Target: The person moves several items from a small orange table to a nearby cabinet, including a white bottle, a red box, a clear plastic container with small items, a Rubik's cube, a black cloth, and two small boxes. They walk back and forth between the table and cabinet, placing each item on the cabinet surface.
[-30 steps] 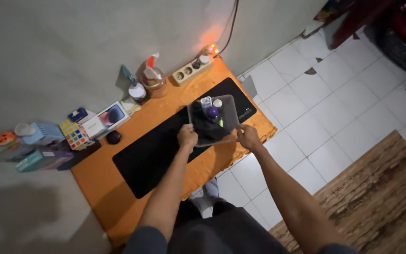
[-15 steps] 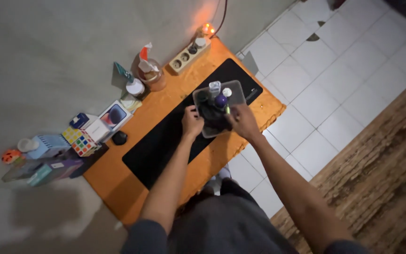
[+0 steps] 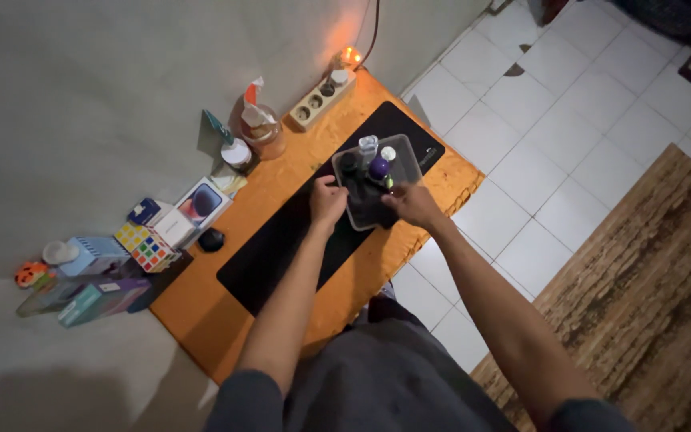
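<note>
A clear plastic container (image 3: 413,162) sits on the black desk mat (image 3: 281,240) at the right end of the orange table (image 3: 193,320). Inside it stand a purple-capped bottle (image 3: 378,168), a small clear bottle (image 3: 369,145), a white-capped item (image 3: 389,153) and some dark items. My left hand (image 3: 327,200) grips the container's left edge. My right hand (image 3: 412,204) lies over its near right corner. The fingers reach in beside a small green item (image 3: 389,185), and whether they hold anything is hidden.
Along the wall stand a power strip (image 3: 317,100) with a lit orange switch, a jar with a spray bottle (image 3: 261,132), a phone box (image 3: 200,200), a colourful puzzle cube (image 3: 147,246), a black mouse (image 3: 212,239) and several boxes. White floor tiles and a wood-patterned mat (image 3: 641,304) lie on the right.
My right hand left the container's right edge and moved over its near corner, fingers reaching inside. The left hand kept its grip. The view shifted slightly.
</note>
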